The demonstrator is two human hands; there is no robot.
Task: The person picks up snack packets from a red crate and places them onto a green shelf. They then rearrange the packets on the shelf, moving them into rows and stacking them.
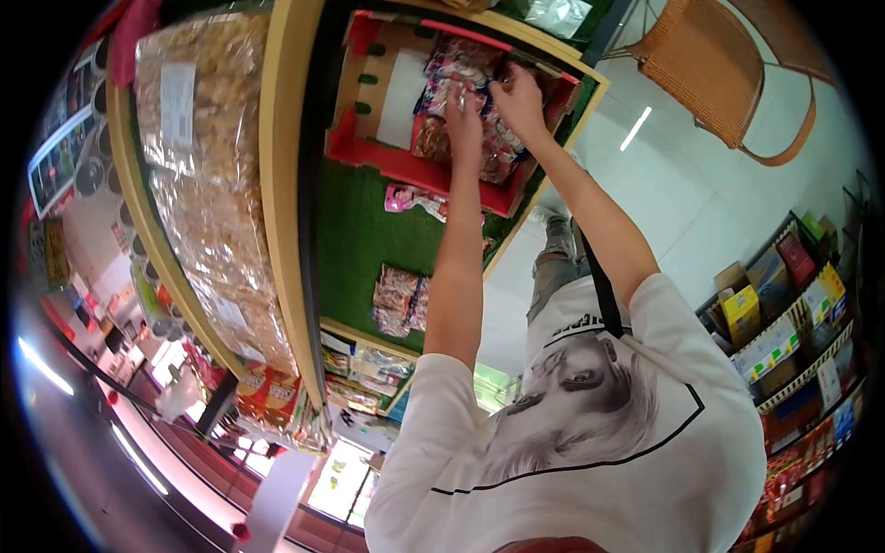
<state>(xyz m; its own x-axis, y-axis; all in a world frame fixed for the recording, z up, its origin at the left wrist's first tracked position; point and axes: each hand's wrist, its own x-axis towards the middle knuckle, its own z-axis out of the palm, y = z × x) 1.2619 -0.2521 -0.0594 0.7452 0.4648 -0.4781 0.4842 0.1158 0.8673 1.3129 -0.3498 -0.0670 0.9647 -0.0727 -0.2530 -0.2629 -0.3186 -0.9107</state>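
Both hands are inside a shallow red cardboard box [383,164] that holds several small printed snack packets [499,138]. My left hand [464,120] is over the packets near the middle, its fingers bent around the shiny wrapping of one. To its right, my right hand [520,100] has curled fingers at the edge of a packet near the box's right side; its fingertips are partly hidden. A bare whitish patch [401,97] of the box's floor shows at left. Just below the box lies a pink-and-white packet [415,200] on green matting.
More snack packets [398,300] lie on the green mat [346,240]. Large clear bags [207,101] fill the wood-edged shelf at left. A wicker chair [705,69] stands on the tiled floor at upper right. Shelves of boxed goods [784,304] line the right side.
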